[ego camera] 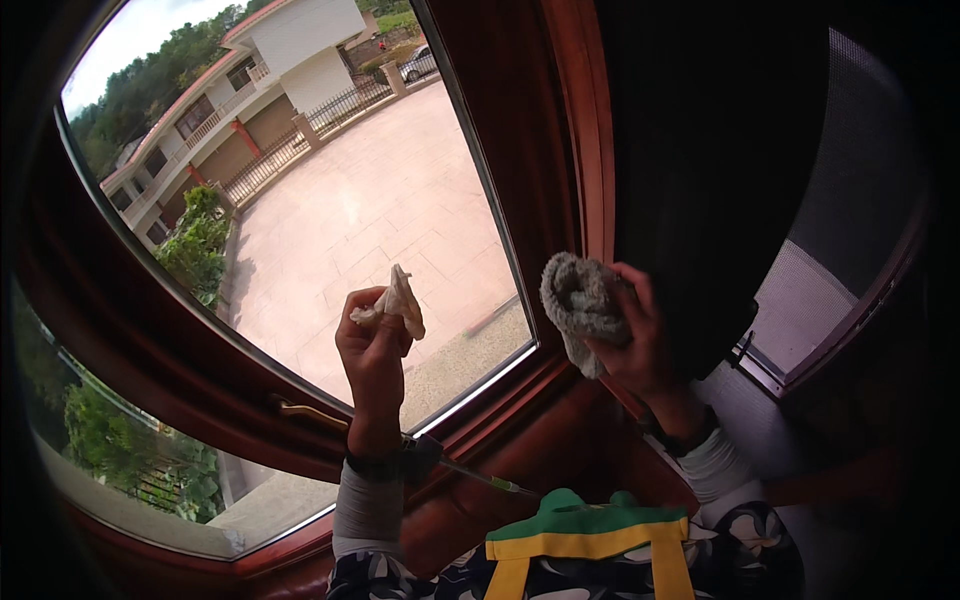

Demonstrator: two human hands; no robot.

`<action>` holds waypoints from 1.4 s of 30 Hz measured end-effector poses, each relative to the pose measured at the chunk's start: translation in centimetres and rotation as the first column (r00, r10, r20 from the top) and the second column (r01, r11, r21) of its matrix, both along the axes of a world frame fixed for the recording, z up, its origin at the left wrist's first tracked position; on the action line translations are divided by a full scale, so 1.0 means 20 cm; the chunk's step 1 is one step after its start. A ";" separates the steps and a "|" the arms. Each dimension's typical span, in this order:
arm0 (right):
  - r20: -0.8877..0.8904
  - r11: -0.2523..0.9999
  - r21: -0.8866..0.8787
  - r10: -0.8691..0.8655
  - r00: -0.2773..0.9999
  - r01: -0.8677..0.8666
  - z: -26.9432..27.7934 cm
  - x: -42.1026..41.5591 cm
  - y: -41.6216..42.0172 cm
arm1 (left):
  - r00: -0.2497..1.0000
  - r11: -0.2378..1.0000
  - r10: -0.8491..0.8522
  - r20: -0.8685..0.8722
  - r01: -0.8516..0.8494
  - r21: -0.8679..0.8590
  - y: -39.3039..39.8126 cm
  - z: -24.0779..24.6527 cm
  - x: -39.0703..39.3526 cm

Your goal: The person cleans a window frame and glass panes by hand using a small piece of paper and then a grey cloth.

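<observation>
In front of the pane of a wood-framed window, my left hand is raised and pinches a crumpled white tissue or thin cloth between thumb and fingers. My right hand grips a bunched grey fluffy cloth near the dark red window frame. The two hands are apart. Below my left wrist lies a thin rod-like tool with a green-yellow part, partly hidden by the wrist.
A brass-coloured window handle sits on the frame left of my left wrist. A lower pane shows plants outside. On the right are a dark panel and a mesh screen in a frame. Red-brown wood lies below the window.
</observation>
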State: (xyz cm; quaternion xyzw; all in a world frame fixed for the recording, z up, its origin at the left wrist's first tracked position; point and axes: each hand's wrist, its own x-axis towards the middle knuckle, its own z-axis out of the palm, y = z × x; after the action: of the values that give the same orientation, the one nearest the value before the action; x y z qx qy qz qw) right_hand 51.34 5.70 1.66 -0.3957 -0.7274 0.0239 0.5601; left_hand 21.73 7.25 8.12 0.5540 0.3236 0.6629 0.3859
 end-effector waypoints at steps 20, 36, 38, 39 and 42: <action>0.269 0.724 0.587 0.248 0.931 -0.362 0.06 -1.38 0.59 | 0.902 0.809 0.430 0.040 -0.365 -0.460 -0.76 -0.58 -0.51; 0.230 0.707 0.666 0.107 0.967 -0.236 0.31 -1.36 0.65 | 0.869 0.872 0.481 -0.113 -0.488 -0.036 -0.50 -0.20 -0.48; 0.402 0.621 0.663 0.175 0.899 -0.418 0.04 -1.51 0.54 | 0.812 0.828 0.557 -0.178 -0.526 0.193 -0.42 -0.08 -0.48; 0.464 0.608 0.639 0.183 0.867 -0.470 -0.07 -1.52 0.53 | 0.776 0.791 0.602 -0.185 -0.551 0.266 -0.39 -0.05 -0.50; 0.392 0.696 0.568 0.240 0.888 -0.439 -0.25 -1.36 0.56 | 0.701 0.738 0.671 -0.241 -0.600 0.310 -0.40 0.01 -0.53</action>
State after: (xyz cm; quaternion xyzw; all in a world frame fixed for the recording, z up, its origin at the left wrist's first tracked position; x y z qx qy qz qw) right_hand 24.16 16.94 -3.42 -0.0356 -0.8249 -0.1803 0.5345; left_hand 11.07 -0.75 8.38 0.5492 0.4855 0.6801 0.0107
